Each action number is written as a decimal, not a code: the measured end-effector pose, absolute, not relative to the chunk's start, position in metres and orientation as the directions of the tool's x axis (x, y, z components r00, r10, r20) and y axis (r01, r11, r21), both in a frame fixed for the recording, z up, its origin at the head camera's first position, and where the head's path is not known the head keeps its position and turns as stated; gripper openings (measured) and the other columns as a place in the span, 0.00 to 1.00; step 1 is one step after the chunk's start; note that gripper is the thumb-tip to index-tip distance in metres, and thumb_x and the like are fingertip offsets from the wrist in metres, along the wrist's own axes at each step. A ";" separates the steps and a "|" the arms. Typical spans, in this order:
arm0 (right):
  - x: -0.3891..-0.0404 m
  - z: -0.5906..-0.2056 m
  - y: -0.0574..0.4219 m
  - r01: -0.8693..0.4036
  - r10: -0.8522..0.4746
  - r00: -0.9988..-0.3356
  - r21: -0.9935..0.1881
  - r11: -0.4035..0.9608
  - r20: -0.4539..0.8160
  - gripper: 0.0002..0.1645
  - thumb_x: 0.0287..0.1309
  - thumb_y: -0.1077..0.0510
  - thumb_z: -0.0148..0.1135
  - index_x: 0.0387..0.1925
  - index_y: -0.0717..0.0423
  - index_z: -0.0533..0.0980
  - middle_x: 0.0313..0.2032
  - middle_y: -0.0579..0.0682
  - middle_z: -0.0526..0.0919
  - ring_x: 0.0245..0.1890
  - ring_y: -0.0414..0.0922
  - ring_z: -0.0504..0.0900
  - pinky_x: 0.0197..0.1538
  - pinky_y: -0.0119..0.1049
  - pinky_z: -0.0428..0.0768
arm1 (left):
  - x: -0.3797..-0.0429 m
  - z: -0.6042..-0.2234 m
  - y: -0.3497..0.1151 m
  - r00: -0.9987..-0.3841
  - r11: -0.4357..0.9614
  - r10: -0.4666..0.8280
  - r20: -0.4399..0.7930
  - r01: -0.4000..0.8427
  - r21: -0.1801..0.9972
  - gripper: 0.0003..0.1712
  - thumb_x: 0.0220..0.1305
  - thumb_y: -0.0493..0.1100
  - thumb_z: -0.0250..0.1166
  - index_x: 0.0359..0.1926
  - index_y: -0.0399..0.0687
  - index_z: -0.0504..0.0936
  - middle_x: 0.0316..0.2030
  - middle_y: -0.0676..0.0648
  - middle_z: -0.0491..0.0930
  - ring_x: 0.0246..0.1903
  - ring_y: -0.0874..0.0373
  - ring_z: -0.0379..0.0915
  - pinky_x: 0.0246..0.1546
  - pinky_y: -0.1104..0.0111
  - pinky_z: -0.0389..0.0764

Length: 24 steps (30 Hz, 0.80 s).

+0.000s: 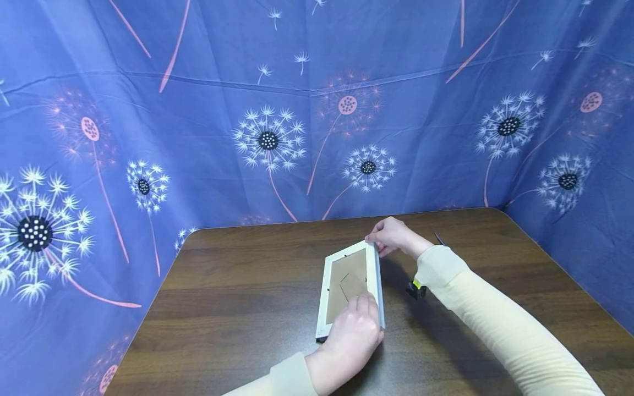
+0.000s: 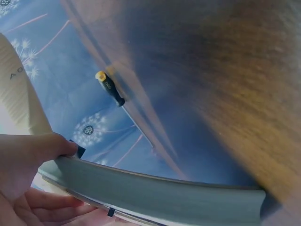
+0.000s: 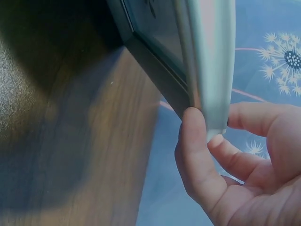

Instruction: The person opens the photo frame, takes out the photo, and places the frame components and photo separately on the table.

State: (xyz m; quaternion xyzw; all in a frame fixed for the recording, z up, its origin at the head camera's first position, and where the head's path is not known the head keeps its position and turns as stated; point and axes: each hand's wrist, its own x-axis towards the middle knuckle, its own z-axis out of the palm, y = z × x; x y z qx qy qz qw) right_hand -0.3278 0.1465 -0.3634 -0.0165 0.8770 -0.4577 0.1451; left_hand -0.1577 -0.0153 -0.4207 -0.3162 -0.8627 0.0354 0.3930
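Observation:
A white picture frame (image 1: 322, 302) is held tilted over the table, its brown backing board (image 1: 342, 275) and stand outline facing up in the head view. My left hand (image 1: 353, 333) grips the near right part of the frame, fingers over the back. In the left wrist view, the left thumb (image 2: 51, 146) lies on one side of the frame's edge (image 2: 155, 190) and the fingers on the other. At the far right corner, my right hand (image 1: 393, 235) pinches the frame. The right wrist view shows the corner (image 3: 214, 108) between thumb and fingers, with part of the front glass.
A screwdriver (image 2: 110, 88) with a dark, yellow-ended handle lies on the table to the right of the frame, partly hidden by the right arm in the head view. The brown wooden table (image 1: 238, 286) meets a blue dandelion-print cloth (image 1: 208, 181) behind.

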 end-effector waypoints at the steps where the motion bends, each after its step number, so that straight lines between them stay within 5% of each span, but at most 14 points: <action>1: -0.327 -0.363 0.146 0.103 -0.165 -0.957 -0.811 0.575 -0.239 0.12 0.56 0.61 0.62 0.35 0.69 0.76 0.19 0.51 0.78 0.18 0.40 0.79 0.31 0.40 0.86 | -0.157 -0.420 -0.016 -0.498 0.802 0.561 0.661 0.524 -0.286 0.39 0.32 0.61 0.74 0.41 0.35 0.80 0.28 0.50 0.77 0.25 0.61 0.70 0.22 0.75 0.77; 24: -0.318 -0.332 0.134 0.026 -0.220 -0.961 -0.846 0.533 -0.168 0.19 0.62 0.56 0.58 0.46 0.69 0.77 0.22 0.51 0.81 0.20 0.41 0.82 0.34 0.40 0.86 | -0.157 -0.400 -0.042 -0.671 0.776 0.239 0.702 0.566 0.277 0.29 0.38 0.49 0.77 0.42 0.40 0.80 0.33 0.47 0.83 0.31 0.57 0.81 0.31 0.68 0.83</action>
